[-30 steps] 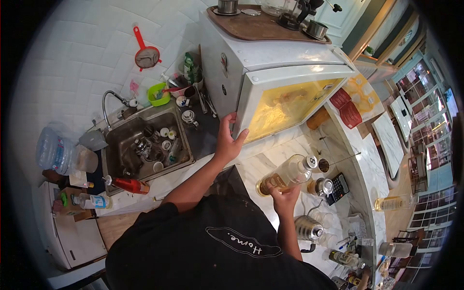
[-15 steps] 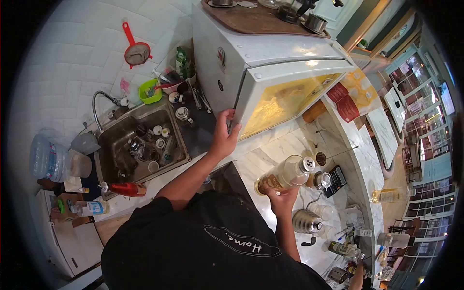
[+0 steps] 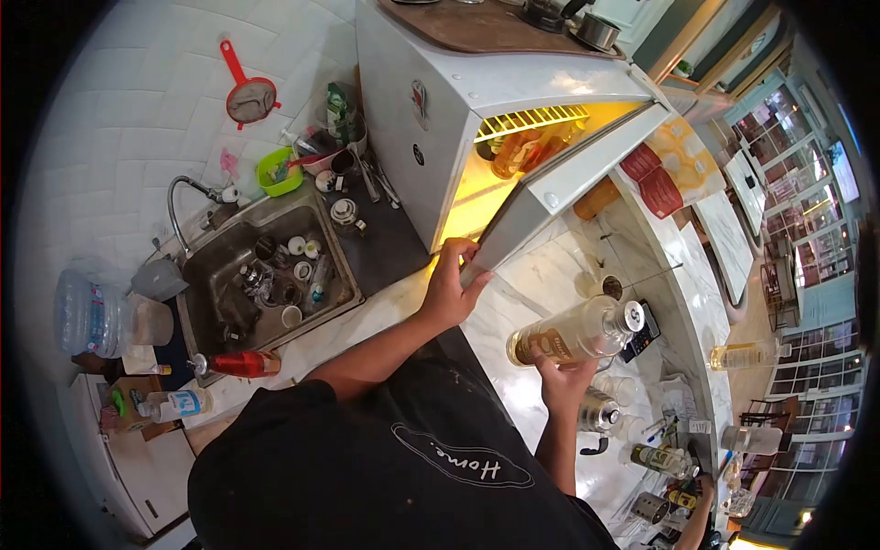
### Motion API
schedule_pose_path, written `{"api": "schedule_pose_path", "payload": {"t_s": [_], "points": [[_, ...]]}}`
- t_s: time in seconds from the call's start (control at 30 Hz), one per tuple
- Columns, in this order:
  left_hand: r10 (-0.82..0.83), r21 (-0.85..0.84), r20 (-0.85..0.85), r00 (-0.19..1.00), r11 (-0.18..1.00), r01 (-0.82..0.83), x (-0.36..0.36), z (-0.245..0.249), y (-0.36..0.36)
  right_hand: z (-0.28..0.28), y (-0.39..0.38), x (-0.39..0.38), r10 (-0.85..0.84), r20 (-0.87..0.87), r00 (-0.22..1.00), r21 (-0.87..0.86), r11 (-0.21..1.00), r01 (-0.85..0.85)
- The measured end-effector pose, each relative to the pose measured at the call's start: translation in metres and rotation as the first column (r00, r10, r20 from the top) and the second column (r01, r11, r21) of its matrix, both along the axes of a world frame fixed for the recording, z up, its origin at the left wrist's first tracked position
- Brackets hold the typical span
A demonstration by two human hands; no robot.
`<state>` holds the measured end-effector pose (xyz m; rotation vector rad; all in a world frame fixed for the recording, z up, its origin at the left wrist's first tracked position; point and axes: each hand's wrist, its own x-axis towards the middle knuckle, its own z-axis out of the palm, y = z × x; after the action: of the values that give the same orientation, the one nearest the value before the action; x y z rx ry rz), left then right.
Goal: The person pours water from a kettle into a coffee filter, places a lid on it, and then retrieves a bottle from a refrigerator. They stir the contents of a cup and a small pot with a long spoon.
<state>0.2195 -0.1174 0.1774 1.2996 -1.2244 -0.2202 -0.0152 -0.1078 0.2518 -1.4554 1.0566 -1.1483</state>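
Observation:
My left hand [image 3: 451, 289] is closed on the near edge of the fridge door [image 3: 573, 188], fingers behind it and thumb in front. The door stands ajar from the small white fridge [image 3: 412, 128]. Yellow light fills the inside, where a wire shelf [image 3: 532, 119] and amber bottles [image 3: 521, 151] show. My right hand [image 3: 566, 385] is wrapped round a large clear bottle [image 3: 587, 328] with a brown label and a silver cap. The bottle is tilted over the marble counter [image 3: 500, 321], and its contents are hard to make out.
To the left, a sink [image 3: 266, 284] holds several dishes, with a red bottle [image 3: 240, 365] beside it. A steel kettle [image 3: 596, 412] and a calculator [image 3: 642, 332] lie near the right hand. Another person's hand [image 3: 704, 490] is by a bottle [image 3: 665, 460] at lower right.
The fridge door has swung open toward the right with my left hand on it, uncovering the lit inside. My right hand and the bottle have shifted right in the view.

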Motion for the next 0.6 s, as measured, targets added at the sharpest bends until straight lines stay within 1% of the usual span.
{"api": "schedule_pose_path", "payload": {"t_s": [0.07, 0.17, 0.2, 0.27, 0.3, 0.33, 0.43, 0.47, 0.57, 0.6], "points": [[-0.061, -0.008, -0.008, 0.998, 0.998, 0.061, -0.005, 0.0, 0.003, 0.009, 0.006, 0.002, -0.019, 0.028, 0.999, -0.005, 1.0, 0.02], [-0.167, -0.024, 0.036, 0.985, 0.986, 0.168, -0.01, -0.003, 0.008, 0.006, 0.013, -0.007, -0.045, 0.044, 0.998, 0.001, 0.999, 0.045], [-0.199, 0.015, 0.041, 0.979, 0.98, 0.199, -0.011, -0.005, 0.012, 0.007, 0.015, -0.008, -0.065, 0.069, 0.996, -0.006, 0.998, 0.065], [-0.215, 0.044, -0.023, 0.976, 0.975, 0.216, -0.013, -0.008, 0.017, 0.013, 0.021, -0.009, -0.098, 0.116, 0.988, -0.017, 0.995, 0.101], [-0.219, 0.061, -0.053, 0.974, 0.973, 0.223, -0.013, -0.008, 0.019, 0.017, 0.023, -0.011, -0.084, 0.105, 0.991, -0.017, 0.996, 0.086], [-0.19, 0.106, -0.099, 0.977, 0.974, 0.2, -0.014, -0.006, 0.021, 0.021, 0.025, -0.014, -0.068, 0.095, 0.993, -0.015, 0.997, 0.07], [-0.29, 0.191, -0.082, 0.954, 0.935, 0.3, -0.018, -0.007, 0.022, 0.027, 0.034, -0.015, -0.05, 0.111, 0.993, -0.044, 0.998, 0.055], [-0.394, 0.175, -0.03, 0.919, 0.903, 0.393, -0.017, -0.02, 0.019, 0.028, 0.037, -0.014, -0.047, 0.123, 0.991, -0.06, 0.997, 0.055], [-0.529, 0.193, -0.078, 0.845, 0.824, 0.533, -0.022, -0.026, 0.024, 0.03, 0.045, -0.012, -0.026, 0.124, 0.992, -0.037, 0.999, 0.031], [-0.533, 0.205, -0.013, 0.846, 0.827, 0.524, -0.02, -0.028, 0.024, 0.032, 0.046, -0.009, -0.014, 0.123, 0.992, -0.049, 0.999, 0.02]]}}
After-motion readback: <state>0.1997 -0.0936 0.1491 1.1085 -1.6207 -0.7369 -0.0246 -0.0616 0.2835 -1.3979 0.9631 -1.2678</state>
